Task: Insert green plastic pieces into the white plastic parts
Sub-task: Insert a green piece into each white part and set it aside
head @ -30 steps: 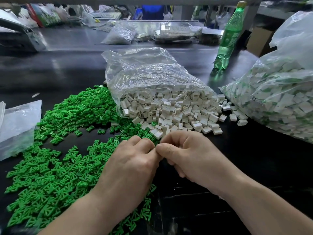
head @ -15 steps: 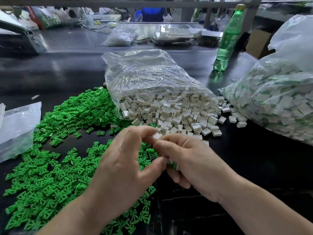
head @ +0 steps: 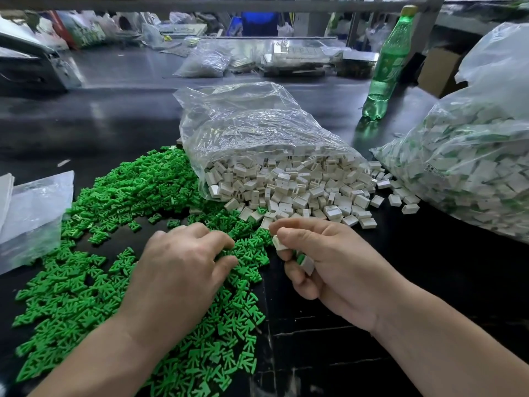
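The hands, joined a moment ago, are being drawn apart. A white part (head: 279,243) is being pinched in the right hand (head: 329,262), with a finished piece (head: 305,262) tucked beneath. The left hand (head: 183,270), fingers bent, is being lowered onto the green pieces (head: 86,296); whether one is grasped cannot be told. Another insertion is seemingly being begun.

Pile of insert pieces (head: 120,282) near left on table (head: 429,282); open bag (head: 257,130) of housing parts (head: 300,190) just behind it (mouth faces near). 2nd bag (head: 472,167) right; bottle (head: 386,67) far, between the 2 bags.

Bare forearms (head: 429,356), left hand (head: 183,265), right hand (head: 335,265)
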Demonstrator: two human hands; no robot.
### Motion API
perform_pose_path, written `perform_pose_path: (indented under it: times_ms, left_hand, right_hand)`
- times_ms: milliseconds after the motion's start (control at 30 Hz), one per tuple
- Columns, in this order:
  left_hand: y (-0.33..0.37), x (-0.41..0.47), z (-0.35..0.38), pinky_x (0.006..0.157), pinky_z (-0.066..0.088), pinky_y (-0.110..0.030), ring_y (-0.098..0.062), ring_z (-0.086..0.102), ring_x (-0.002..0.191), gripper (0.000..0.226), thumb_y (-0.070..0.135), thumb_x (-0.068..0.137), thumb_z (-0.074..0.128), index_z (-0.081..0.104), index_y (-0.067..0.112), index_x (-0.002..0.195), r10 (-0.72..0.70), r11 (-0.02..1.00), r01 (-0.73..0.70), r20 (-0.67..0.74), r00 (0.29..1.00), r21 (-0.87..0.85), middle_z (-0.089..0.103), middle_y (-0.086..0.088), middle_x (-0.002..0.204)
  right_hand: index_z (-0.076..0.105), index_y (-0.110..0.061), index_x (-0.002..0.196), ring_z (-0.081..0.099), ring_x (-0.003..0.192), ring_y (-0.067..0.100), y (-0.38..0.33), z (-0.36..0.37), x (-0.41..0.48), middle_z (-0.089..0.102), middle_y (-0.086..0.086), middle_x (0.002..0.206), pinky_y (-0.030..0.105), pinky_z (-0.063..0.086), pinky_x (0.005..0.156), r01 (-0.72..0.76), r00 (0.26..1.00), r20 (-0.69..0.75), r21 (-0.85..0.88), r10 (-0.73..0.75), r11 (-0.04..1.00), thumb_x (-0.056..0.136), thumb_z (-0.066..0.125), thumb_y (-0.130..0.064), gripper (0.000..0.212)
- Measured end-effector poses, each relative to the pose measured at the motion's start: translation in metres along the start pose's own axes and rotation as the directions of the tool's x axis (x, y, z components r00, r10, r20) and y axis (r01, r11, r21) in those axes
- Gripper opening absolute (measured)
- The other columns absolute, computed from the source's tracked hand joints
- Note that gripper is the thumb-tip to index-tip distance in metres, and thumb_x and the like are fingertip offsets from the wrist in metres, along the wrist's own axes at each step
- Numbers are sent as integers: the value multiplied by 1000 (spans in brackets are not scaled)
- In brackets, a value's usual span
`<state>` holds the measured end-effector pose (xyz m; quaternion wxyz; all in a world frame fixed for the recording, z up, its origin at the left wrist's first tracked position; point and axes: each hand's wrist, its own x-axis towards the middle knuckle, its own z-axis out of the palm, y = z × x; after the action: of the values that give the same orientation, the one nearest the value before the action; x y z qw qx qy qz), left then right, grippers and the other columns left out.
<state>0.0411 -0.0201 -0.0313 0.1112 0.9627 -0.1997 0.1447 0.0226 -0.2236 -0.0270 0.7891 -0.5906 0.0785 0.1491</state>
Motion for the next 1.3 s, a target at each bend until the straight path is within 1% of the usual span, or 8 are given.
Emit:
perform_pose_path:
  times_ms: [133, 267, 367, 467, 567, 867, 1067, 1300]
  left_hand:
    - [-3, 0, -3, 72, 57, -38, -10, 64, 77, 24, 40, 87, 63, 73, 28, 105, -84, 958, 66, -53, 995, -278, 71, 14, 92]
    - [-4, 1, -7, 60, 58, -35, -1, 65, 65, 19, 44, 87, 61, 72, 32, 97, -148, 916, 110, -69, 987, -386, 69, 18, 74]
    - [-3, 1, -6, 62, 57, -20, 1, 67, 71, 16, 40, 87, 61, 70, 35, 99, -160, 870, 105, -74, 984, -483, 70, 19, 75]
    - [0, 0, -5, 66, 48, -4, 5, 69, 79, 20, 38, 84, 62, 68, 38, 103, -200, 696, 156, 19, 980, -701, 73, 22, 84]
    - [4, -1, -3, 69, 55, -16, -8, 73, 82, 19, 37, 79, 63, 68, 39, 98, -161, 474, 191, 129, 979, -860, 76, 9, 89]
    - [4, -2, 0, 58, 54, -24, -17, 64, 64, 32, 50, 69, 77, 74, 26, 91, -219, 288, 219, 159, 963, -932, 68, 0, 72]
    - [13, 0, 0, 45, 50, -27, -21, 64, 57, 6, 16, 72, 73, 72, 20, 77, -163, -110, 306, 321, 933, -946, 69, -16, 74]
    - [15, -3, 0, 48, 50, -26, -24, 67, 63, 17, 34, 70, 75, 72, 19, 79, -152, -54, 277, 282, 947, -959, 71, -20, 81]
  right_hand:
    - [71, -8, 91, 49, 51, 13, -2, -2, 0, 59, 6, 76, 21, 38, 38, -32, 998, 59, 68, 28, 997, 93, 67, -12, 5]
    - [70, -17, 82, 48, 50, 12, -3, -3, -1, 59, 5, 75, 20, 36, 36, -18, 996, 92, 76, 11, 997, 89, 71, -19, 8]
    - [74, -19, 80, 48, 49, 13, -3, -3, -1, 59, 5, 73, 21, 37, 36, 9, 995, 97, 66, -15, 998, 86, 73, -19, 6]
    - [76, -19, 79, 49, 49, 13, -2, -1, -2, 60, 6, 75, 21, 38, 36, 21, 994, 107, 55, -27, 998, 89, 71, -17, 11]
    - [74, -19, 81, 49, 48, 12, -3, 1, -4, 61, 5, 75, 21, 37, 35, 42, 988, 145, 38, -47, 998, 89, 69, -19, 10]
    - [70, -22, 81, 46, 43, 10, -2, 4, -7, 57, 1, 69, 19, 33, 34, 76, 981, 181, -11, -73, 997, 89, 71, -27, 10]
    - [71, -22, 85, 47, 45, 11, 3, 7, -8, 57, 0, 69, 19, 33, 36, 172, 972, 178, -80, -156, 982, 92, 70, -29, 10]
    - [68, -21, 88, 48, 47, 12, 6, 7, -10, 58, -1, 68, 22, 37, 37, 303, 951, 143, -256, -274, 918, 94, 66, -34, 15]
